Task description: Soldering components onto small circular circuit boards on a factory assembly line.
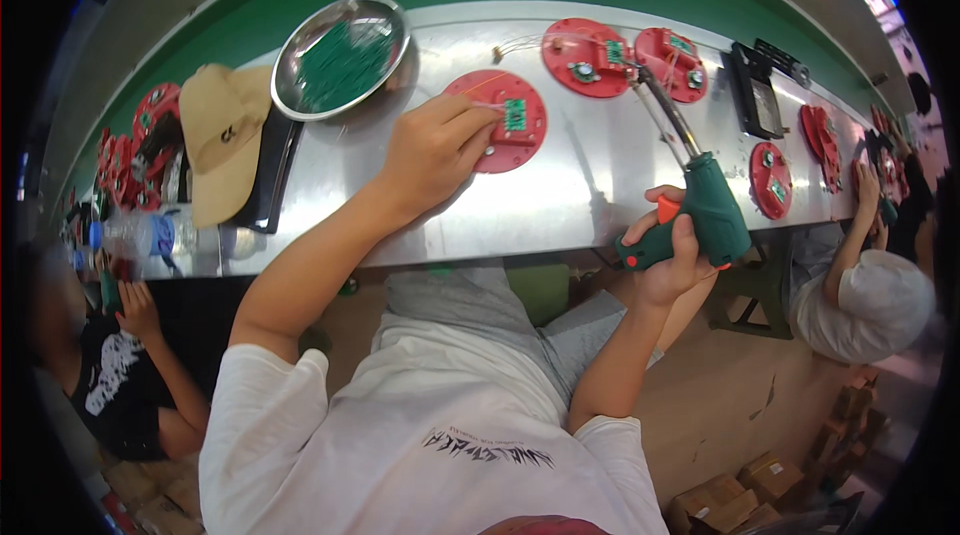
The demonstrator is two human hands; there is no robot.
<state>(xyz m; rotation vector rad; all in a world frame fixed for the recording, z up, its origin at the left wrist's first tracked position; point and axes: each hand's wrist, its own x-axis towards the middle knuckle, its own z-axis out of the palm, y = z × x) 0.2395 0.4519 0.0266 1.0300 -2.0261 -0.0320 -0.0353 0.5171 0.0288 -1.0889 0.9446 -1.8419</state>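
My left hand (440, 147) is closed in a pinch on a thin wire (488, 105) beside a small green circuit board (515, 115). That board sits on a round red plastic disc (520, 150) lying on the metal bench. In my right hand (668, 255) is a green soldering gun (718, 210) with an orange trigger, my fingers wrapped round its handle. Its long metal tip points up and away, over the gap between two more red discs (580, 83) (690, 85) with boards and loose wires.
A metal bowl (405, 50) of green strips stands left of the discs. Further left are a tan cap (220, 150) and a plastic bottle (145, 235). Black fixtures (755, 95) and more red discs (770, 180) lie to the right. Co-workers sit on both sides; cardboard boxes (770, 475) are on the floor.
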